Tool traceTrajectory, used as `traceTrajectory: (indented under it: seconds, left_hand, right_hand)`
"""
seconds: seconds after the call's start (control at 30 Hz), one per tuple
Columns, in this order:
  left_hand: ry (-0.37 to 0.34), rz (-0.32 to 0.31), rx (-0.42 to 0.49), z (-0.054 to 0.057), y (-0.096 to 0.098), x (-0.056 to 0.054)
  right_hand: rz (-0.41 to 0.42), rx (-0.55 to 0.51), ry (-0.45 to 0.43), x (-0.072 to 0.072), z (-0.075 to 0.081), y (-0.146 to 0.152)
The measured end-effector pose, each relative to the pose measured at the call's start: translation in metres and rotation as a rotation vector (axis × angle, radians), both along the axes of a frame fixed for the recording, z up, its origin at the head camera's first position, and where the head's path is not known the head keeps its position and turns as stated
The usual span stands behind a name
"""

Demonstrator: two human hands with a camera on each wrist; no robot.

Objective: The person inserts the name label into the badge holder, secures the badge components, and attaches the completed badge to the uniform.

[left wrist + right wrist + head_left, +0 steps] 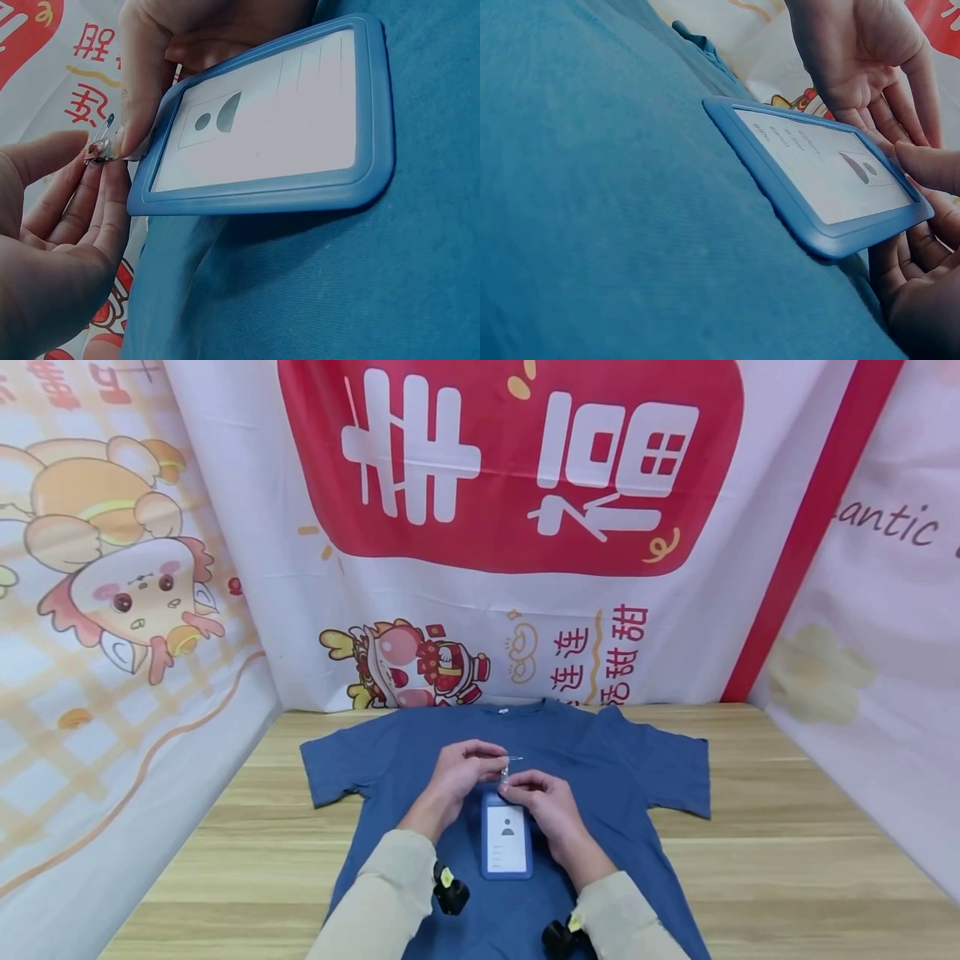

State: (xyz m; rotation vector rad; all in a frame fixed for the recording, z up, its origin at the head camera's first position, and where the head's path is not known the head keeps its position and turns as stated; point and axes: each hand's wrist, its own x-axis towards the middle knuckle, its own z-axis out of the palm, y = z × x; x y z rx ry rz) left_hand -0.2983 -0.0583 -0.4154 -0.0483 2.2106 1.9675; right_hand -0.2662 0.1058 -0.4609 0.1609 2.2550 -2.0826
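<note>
A blue-framed badge holder (507, 872) with a white card inside lies over a dark blue T-shirt (600, 760), its top end lifted off the cloth in the wrist views. At that end is a small metal clip with a safety pin (103, 135), whose thin wire stands out from the clip. My left hand (459, 774) pinches the metal clip between thumb and fingertips. My right hand (546, 806) pinches the short strap at the holder's top edge, its thumb (930, 165) on the upper side. Fingertips hide part of the clip and strap.
The T-shirt is spread on a light wood-grain table (757, 827), collar toward the far edge. Printed cloth hangings (510, 593) rise behind the table and along both sides. Each sleeve cuff carries a small black camera (452, 893).
</note>
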Motion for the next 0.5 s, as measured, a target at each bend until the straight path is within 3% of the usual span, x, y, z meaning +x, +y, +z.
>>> traceTrajectory:
  seconds: [0.3, 0.5]
  left_hand:
    - [0.017, 0.013, 0.004, -0.0019, 0.0028, 0.0016]
    - [0.018, 0.001, -0.006, -0.0014, 0.0015, 0.0044]
  right_hand:
    - [-0.004, -0.007, 0.010, 0.0005, -0.0003, 0.0022]
    - [-0.095, -0.078, 0.013, -0.0027, 0.0013, 0.0023]
